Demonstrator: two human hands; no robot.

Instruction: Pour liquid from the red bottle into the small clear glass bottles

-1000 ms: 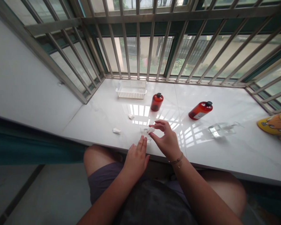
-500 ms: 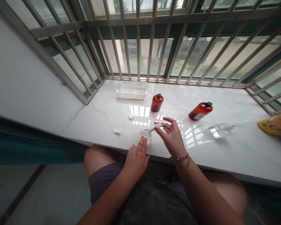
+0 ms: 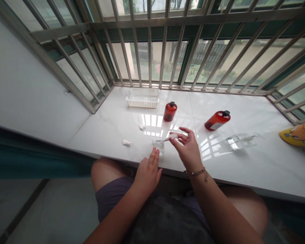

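My right hand (image 3: 187,149) pinches a small white dropper (image 3: 169,137) by its bulb, its tip angled down into a small clear glass container (image 3: 158,146) on the white marble sill (image 3: 256,162). My left hand (image 3: 147,171) rests at the sill's front edge just below that container, fingers straight and together, holding nothing. An upright amber bottle with a black cap (image 3: 170,111) stands behind the container. A second amber bottle (image 3: 217,120) lies tilted to the right.
A white perforated basket (image 3: 143,98) sits at the back by the metal window bars. Two small white scraps (image 3: 127,142) (image 3: 142,127) lie left of the container. A clear glass bottle (image 3: 240,141) lies on its side at right, near a yellow object (image 3: 298,134).
My right hand lifted the dropper from lying low over the container and turned it so its tip points down into the container. The left hand stayed put.
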